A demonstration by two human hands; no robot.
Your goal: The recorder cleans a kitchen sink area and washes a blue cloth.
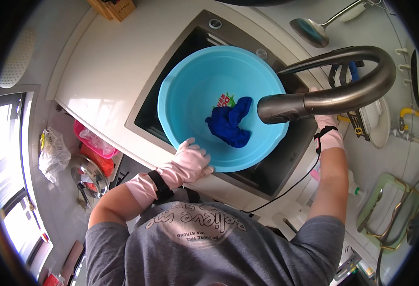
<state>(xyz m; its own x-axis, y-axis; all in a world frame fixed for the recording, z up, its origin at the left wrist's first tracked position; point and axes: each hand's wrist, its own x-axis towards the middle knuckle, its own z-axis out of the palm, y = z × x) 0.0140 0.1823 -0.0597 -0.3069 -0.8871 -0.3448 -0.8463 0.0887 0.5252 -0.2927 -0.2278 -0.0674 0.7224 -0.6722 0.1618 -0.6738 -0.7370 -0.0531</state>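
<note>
A light-blue plastic basin [191, 78] rests over a dark sink [266, 180]. On its bottom lies a crumpled dark-blue cloth [229, 123], beside a printed red and green mark. My left hand [194, 161], in a pale pink rubber glove, grips the near-left rim of the basin. Beyond the basin's right side, my right hand [324, 121] wears a matching glove. The thick metal faucet [352, 94] covers most of that hand, so whether it holds anything is hidden. The faucet's spout hangs over the basin's right rim. Whether the basin holds water is unclear.
White dishes [375, 116] stand in a rack behind the faucet. A ladle [311, 32] hangs on the wall at the upper right. A wooden knife block [113, 9] sits on the white counter [98, 71]. A black cable [291, 189] runs from my right wrist.
</note>
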